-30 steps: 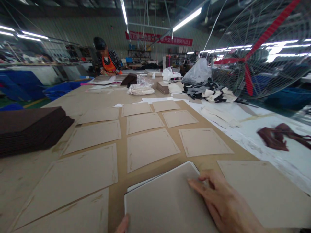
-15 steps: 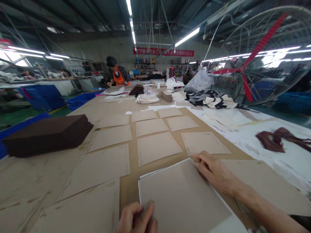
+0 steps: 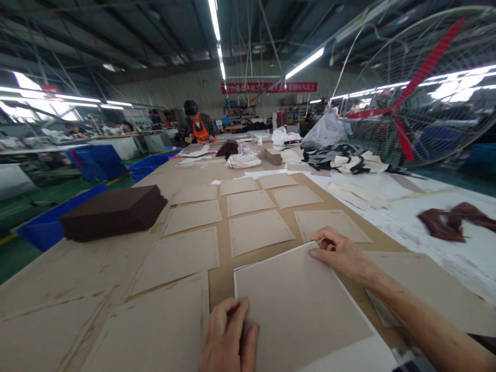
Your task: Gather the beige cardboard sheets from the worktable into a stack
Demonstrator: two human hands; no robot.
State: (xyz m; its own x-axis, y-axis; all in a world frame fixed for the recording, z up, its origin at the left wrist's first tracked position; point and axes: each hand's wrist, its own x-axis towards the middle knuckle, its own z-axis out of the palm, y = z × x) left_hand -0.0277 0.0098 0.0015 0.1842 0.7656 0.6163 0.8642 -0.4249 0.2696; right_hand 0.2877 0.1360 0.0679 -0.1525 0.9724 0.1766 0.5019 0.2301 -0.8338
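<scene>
A stack of grey-brown square boards (image 3: 298, 305) with white edges lies on the table right in front of me. My left hand (image 3: 228, 338) rests on its near left corner, fingers lying flat and close together on the top board. My right hand (image 3: 341, 253) is at the far right corner, fingers curled and pinching the edge of the top board. Several single boards (image 3: 259, 231) lie spread in rows on the brown paper-covered table (image 3: 217, 279) beyond the stack.
A pile of dark brown sheets (image 3: 114, 212) sits at the left. A dark red cloth (image 3: 451, 222) lies on white paper at the right, behind it a large fan (image 3: 422, 88). A person in an orange apron (image 3: 199, 126) works at the far end among bags and scraps.
The view has lifted and shifted left. My left hand came further onto the stack's near corner. My right hand slid up to the far right corner and curled onto the edge.
</scene>
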